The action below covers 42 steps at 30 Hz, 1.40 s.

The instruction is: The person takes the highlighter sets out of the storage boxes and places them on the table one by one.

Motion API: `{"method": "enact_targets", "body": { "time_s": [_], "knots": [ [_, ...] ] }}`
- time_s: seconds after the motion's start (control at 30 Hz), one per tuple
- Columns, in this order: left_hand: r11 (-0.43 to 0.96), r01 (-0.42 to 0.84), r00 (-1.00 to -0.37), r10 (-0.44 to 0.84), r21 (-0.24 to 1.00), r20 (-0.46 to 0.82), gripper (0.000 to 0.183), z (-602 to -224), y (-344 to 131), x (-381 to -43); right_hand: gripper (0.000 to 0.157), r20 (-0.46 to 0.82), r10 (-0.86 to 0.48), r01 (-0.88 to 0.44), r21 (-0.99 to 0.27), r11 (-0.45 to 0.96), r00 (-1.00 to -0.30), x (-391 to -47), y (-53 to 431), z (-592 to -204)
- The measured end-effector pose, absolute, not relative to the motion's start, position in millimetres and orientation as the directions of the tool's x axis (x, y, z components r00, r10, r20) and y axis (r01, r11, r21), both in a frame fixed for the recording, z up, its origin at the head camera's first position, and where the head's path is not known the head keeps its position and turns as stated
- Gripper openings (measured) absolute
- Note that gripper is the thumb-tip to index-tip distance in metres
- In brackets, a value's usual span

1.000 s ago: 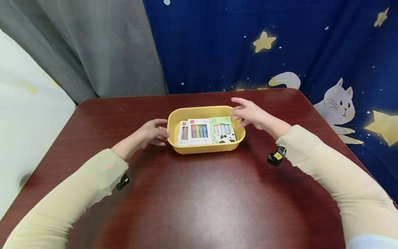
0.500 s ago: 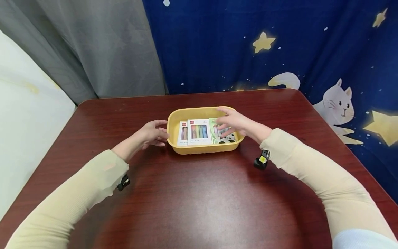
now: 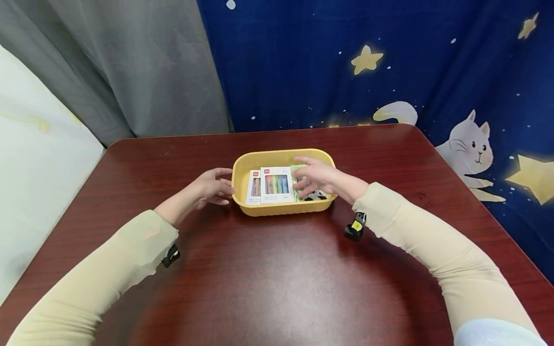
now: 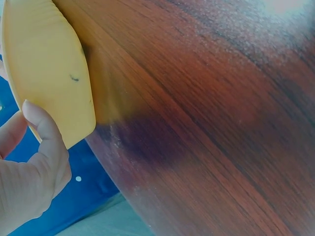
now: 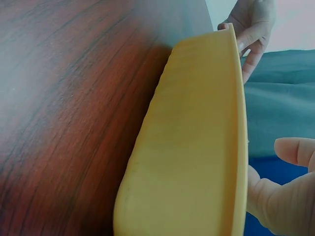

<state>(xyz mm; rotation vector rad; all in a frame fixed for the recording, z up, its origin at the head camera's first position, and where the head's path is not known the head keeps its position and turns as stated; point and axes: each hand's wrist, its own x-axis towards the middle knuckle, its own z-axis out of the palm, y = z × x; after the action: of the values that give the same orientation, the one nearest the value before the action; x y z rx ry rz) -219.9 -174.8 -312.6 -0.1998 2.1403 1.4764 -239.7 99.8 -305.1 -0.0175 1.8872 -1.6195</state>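
A yellow plastic basket (image 3: 283, 209) sits on the table with thin boxes inside. My left hand (image 3: 213, 187) holds its left end; in the left wrist view, thumb (image 4: 42, 120) and forefinger meet at the rim. My right hand (image 3: 318, 178) reaches over the right end, fingers spread and loosely bent above a green box (image 3: 297, 196) with a panda picture, which it partly covers. Beside that lies a white box (image 3: 277, 197) with a row of coloured sticks on its front. Another white box (image 3: 251, 192) is partly tucked behind it at the left.
The dark red wooden table (image 3: 277, 269) extends around the basket, shiny near the front. Behind it hang a grey curtain (image 3: 164, 67) and a blue one (image 3: 281, 67) with stars and a cat. A white surface (image 3: 39, 144) stands along the left side.
My right hand has moved left and slightly down, from the basket's right rim to over the green box. My left hand has stayed at the left end, and the basket has barely moved.
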Motion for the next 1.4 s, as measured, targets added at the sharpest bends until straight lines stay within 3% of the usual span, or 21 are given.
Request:
{"method": "enact_targets", "body": {
  "time_s": [0.57, 0.77, 0.9, 1.13, 1.4],
  "knots": [
    [0.389, -0.408, -0.85, 0.169, 0.826, -0.499, 0.067, -313, -174, -220, 0.065, -0.517, -0.439, 0.479, -0.854, 0.204, -0.735, -236, 85, -301],
    [0.391, -0.402, -0.852, 0.173, 0.828, -0.495, 0.067, -313, -174, -220, 0.065, -0.498, -0.464, 0.457, -0.865, 0.208, -0.733, -235, 80, -306],
    [0.385, -0.398, -0.853, 0.177, 0.833, -0.49, 0.068, -314, -175, -219, 0.057, -0.474, -0.482, 0.373, -0.88, 0.295, -0.737, -233, 73, -312],
    [0.377, -0.397, -0.855, 0.179, 0.837, -0.486, 0.067, -316, -176, -219, 0.046, -0.36, -0.499, 0.037, -0.837, 0.546, -0.788, -228, 61, -323],
    [0.373, -0.39, -0.859, 0.183, 0.842, -0.478, 0.067, -316, -176, -219, 0.04, -0.271, -0.535, -0.139, -0.784, 0.606, -0.8, -225, 53, -330]
  ]
}}
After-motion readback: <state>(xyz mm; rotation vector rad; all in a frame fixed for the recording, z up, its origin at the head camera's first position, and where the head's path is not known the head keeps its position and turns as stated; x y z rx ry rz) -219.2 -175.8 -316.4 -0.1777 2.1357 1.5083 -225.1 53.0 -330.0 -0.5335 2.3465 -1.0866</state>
